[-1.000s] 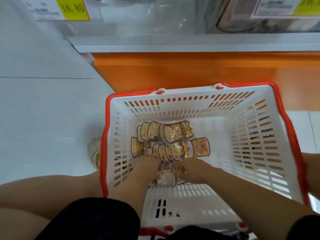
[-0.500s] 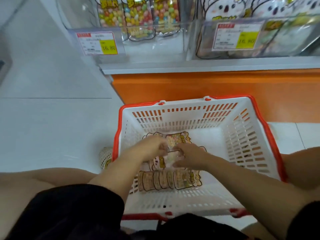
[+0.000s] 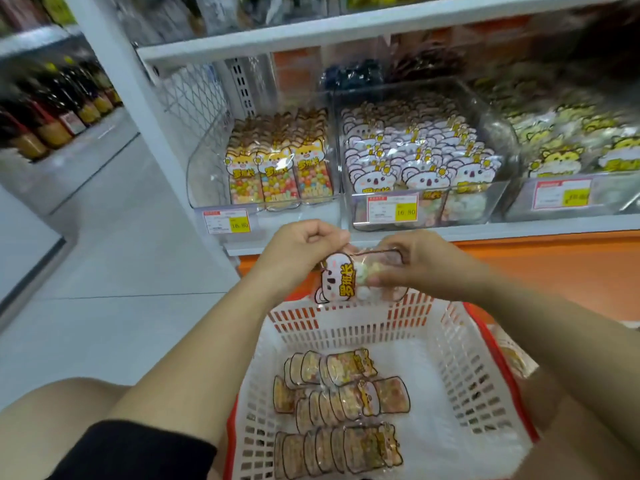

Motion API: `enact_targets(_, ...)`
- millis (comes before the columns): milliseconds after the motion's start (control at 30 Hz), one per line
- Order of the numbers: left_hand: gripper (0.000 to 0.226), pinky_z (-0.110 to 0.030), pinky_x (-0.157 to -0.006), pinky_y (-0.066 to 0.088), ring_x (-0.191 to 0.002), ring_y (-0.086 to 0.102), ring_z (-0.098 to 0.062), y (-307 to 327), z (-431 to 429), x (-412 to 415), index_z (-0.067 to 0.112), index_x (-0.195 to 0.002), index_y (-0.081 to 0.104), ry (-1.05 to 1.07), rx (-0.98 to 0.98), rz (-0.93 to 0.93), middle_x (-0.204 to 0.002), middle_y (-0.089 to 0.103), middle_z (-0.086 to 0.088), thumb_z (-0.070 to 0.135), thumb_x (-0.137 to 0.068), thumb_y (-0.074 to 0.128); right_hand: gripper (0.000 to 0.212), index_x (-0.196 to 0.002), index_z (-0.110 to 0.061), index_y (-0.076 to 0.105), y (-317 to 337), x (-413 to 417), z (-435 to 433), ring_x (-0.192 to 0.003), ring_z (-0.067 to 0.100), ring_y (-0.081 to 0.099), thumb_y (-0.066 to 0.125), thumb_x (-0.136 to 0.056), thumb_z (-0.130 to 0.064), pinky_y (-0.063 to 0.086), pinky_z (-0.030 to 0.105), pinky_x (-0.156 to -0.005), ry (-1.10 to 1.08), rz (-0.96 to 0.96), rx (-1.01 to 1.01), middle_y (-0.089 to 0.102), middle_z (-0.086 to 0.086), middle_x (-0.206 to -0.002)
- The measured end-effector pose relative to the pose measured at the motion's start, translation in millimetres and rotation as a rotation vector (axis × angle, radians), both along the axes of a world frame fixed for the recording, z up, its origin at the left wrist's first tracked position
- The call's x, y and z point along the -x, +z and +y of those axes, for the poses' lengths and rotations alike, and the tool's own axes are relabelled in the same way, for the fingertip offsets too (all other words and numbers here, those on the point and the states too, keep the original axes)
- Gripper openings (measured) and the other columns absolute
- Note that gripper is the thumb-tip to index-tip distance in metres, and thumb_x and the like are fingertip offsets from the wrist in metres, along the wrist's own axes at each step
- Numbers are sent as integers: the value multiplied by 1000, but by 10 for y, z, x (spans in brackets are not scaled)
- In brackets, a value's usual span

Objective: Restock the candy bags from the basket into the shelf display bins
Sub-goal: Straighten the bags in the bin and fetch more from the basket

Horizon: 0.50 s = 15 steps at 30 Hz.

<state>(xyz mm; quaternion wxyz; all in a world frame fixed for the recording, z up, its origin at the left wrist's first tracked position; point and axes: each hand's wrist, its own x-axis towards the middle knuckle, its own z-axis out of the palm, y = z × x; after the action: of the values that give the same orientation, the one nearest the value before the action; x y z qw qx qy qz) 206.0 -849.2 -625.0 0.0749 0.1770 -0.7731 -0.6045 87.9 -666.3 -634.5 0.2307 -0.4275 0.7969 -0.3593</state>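
Shop shelving ahead: left hand point(image 3: 298, 251) and right hand point(image 3: 415, 265) pinch a koala candy bag point(image 3: 341, 280) crosswise; matching koala bin point(image 3: 478, 206) lies beyond, upward.

The floor point(image 3: 114, 271) is of large pale grey tiles with thin dark joints, and it shines softly under even indoor light. A white upright post point(image 3: 138, 109) of the shelf unit point(image 3: 346, 26) rises at the left, and behind it is a white wire mesh panel point(image 3: 194, 95). The base panel point(image 3: 554, 268) under the unit is orange. Far left, dark bottles point(image 3: 59, 109) stand in rows, but they are blurred.
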Motion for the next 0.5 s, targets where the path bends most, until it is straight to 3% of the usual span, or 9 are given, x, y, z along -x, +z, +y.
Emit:
enact_targets(33, 9, -18, -74, 51, -73, 68, 0, 64, 40, 49, 20, -95, 69, 29, -66, 43, -83, 76, 10, 28, -91, 69, 21, -78, -22, 68, 8, 68, 74, -65, 4, 60, 83, -76, -36, 47, 32, -63, -45, -25, 40, 69, -4, -73)
enact_targets(100, 34, -36, -90, 54, -91, 70, -10, 139, 87, 123, 25, -109, 67, 54, -156, 79, -95, 77, 5, 38, -79, 73, 17, -89, -24, 74, 6, 165, 213, -79, 4, 69, 83, -77, -33, 54, 32, -76, -165, -152, 155, 76, -9, -85)
enact_targets(167, 48, -38, -89, 55, -102, 70, -14, 161, 147, 175, 30, -118, 60, 11, -173, 39, -109, 74, 1, 39, -73, 75, 21, -99, -23, 75, -21, 195, 263, -91, 8, 72, 80, -81, -31, 54, 36, -91, -276, -286, 289, 77, -10, -94)
enact_targets(267, 39, -39, -87, 58, -108, 69, -21, 166, 253, 293, 29, -117, 59, 5, -91, 61, -115, 73, -3, 16, -85, 77, 18, -103, -20, 75, 6, 166, 217, -96, 14, 72, 73, -87, -28, 51, 41, -100, -315, -389, 398, 77, -5, -99)
enact_targets(400, 36, -42, -90, 57, -96, 70, -18, 394, 207, 514, 34, -103, 59, 118, 182, 200, -100, 72, 7, 8, -85, 77, 14, -101, -25, 74, 145, 355, 96, -94, 7, 70, 72, -89, -18, 55, 29, -88, -240, -176, 396, 76, -6, -95)
enact_targets(467, 36, -36, -83, 58, -89, 69, -10, 546, 121, 635, 39, -96, 58, 174, 378, 262, -94, 71, 13, 12, -85, 78, 24, -110, -24, 71, 281, 540, 64, -92, -5, 67, 73, -88, -14, 53, 18, -86, -288, -7, 414, 73, -14, -98)
enact_targets(500, 35, -29, -78, 56, -86, 68, -4, 618, 86, 690, 40, -94, 57, 204, 459, 289, -91, 70, 16, 13, -85, 78, 29, -117, -21, 69, 328, 638, 50, -95, -4, 66, 72, -89, -14, 52, 20, -89, -307, 81, 399, 71, -14, -103)
